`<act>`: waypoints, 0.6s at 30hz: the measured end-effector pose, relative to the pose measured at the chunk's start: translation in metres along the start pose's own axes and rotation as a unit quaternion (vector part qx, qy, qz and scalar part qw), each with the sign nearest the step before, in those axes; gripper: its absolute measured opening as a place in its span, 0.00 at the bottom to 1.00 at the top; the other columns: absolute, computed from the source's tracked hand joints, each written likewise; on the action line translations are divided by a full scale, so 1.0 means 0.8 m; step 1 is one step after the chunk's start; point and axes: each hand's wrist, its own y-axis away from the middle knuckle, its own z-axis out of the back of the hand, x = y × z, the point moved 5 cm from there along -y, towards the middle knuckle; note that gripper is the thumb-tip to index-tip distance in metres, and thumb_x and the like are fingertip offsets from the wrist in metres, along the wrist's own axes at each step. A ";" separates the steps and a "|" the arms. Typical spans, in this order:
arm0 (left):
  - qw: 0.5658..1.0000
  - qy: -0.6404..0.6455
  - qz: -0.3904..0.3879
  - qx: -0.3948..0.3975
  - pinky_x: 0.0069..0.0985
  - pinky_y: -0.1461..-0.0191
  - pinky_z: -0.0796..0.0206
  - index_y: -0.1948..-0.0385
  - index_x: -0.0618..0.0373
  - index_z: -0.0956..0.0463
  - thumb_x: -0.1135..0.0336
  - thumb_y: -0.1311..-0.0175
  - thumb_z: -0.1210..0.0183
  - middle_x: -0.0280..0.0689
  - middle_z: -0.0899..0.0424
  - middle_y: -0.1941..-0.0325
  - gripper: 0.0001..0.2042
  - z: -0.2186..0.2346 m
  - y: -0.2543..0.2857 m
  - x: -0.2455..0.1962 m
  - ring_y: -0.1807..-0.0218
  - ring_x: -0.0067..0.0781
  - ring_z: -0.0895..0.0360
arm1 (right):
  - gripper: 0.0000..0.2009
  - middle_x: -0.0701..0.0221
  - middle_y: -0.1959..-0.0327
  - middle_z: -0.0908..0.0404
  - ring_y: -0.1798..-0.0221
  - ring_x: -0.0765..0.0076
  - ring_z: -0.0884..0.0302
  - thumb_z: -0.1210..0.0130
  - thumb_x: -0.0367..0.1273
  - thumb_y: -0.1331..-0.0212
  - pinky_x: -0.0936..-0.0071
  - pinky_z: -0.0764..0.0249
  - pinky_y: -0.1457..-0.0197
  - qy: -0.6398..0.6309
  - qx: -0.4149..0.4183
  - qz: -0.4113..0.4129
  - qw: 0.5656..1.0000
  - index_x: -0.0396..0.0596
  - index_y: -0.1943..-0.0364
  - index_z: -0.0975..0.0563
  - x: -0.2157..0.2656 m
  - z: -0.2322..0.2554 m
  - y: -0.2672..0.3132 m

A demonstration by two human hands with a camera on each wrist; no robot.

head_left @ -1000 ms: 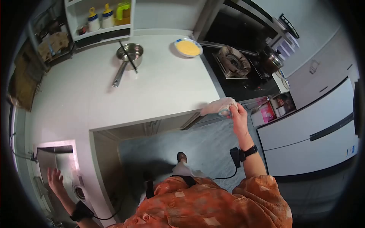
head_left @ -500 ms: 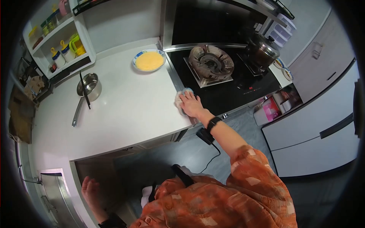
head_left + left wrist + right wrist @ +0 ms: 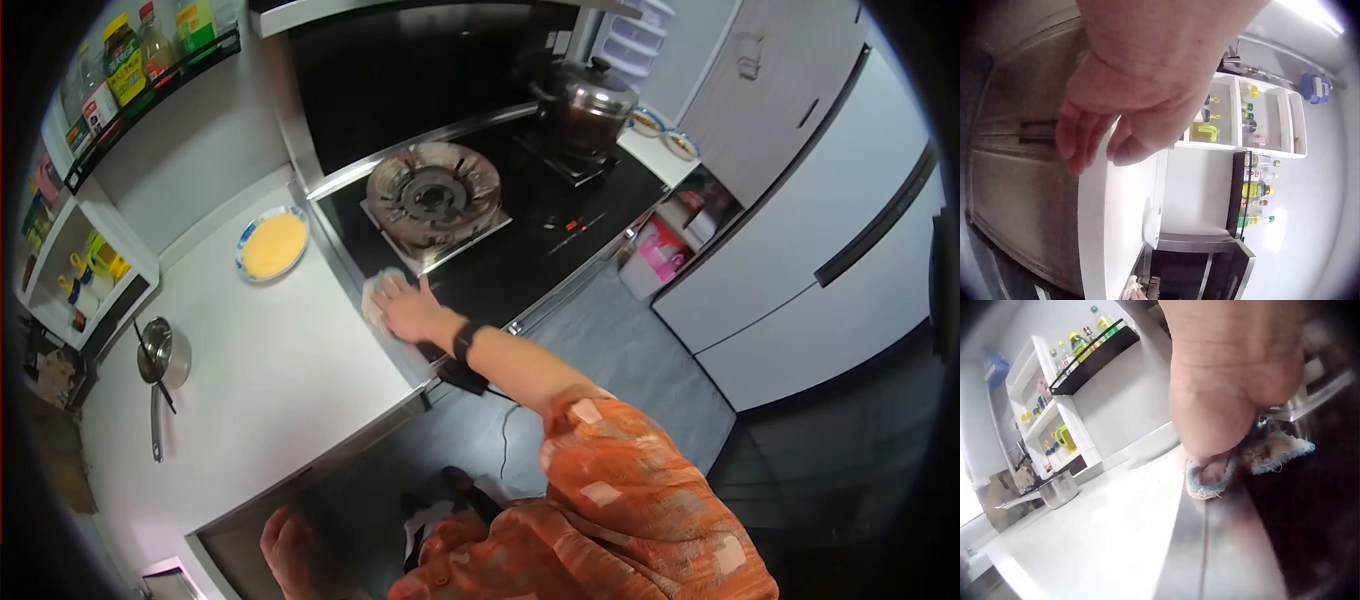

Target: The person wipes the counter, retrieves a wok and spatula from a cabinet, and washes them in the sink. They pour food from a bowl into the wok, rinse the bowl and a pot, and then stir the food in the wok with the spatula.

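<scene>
A pale cloth [image 3: 375,297] with a blue-green edge lies where the white counter meets the black stove. My right hand [image 3: 408,310] presses it down with the fingers spread over it. From the right wrist view, the cloth [image 3: 1210,481] is bunched beneath the palm, and the fingertips are largely hidden. My left hand [image 3: 289,550] hangs in the air below the counter's front edge, touching nothing; in the left wrist view the left hand [image 3: 1141,94] has its fingers loosely bent.
A plate of yellow food [image 3: 273,246] stands left of the stove [image 3: 520,240]. Farther left is a small pan [image 3: 172,358] with dark chopsticks across it. A burner [image 3: 434,200] and a lidded pot [image 3: 587,105] occupy the stove. Bottles stand on a wall rack [image 3: 150,108].
The right hand has brought the cloth from the counter's front edge onto the stove's left border and pressed it flat. The head view has swung right toward the stove.
</scene>
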 end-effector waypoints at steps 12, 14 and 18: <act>1.000 -0.011 0.015 0.023 0.21 0.68 0.30 0.53 0.66 0.31 0.68 0.42 0.46 0.41 0.20 0.66 0.16 -0.044 0.005 -0.035 0.70 0.29 0.23 | 0.27 0.57 0.33 0.54 0.31 0.46 0.59 0.57 0.37 0.42 0.45 0.57 0.35 0.007 0.092 0.057 0.994 0.47 0.38 0.44 0.014 0.013 0.040; 1.000 -0.008 0.016 0.014 0.20 0.69 0.31 0.53 0.67 0.30 0.69 0.41 0.47 0.40 0.20 0.67 0.15 -0.048 0.011 -0.038 0.70 0.27 0.23 | 0.28 0.57 0.33 0.55 0.31 0.44 0.59 0.57 0.36 0.43 0.44 0.56 0.35 -0.002 0.105 0.038 0.994 0.46 0.38 0.46 0.022 0.013 -0.004; 1.000 -0.017 0.017 -0.017 0.20 0.69 0.32 0.53 0.67 0.30 0.69 0.42 0.48 0.40 0.20 0.67 0.16 -0.040 0.020 -0.027 0.70 0.28 0.23 | 0.28 0.56 0.33 0.55 0.32 0.42 0.58 0.58 0.35 0.43 0.43 0.56 0.36 0.028 0.097 0.008 0.995 0.45 0.37 0.47 0.035 0.013 -0.090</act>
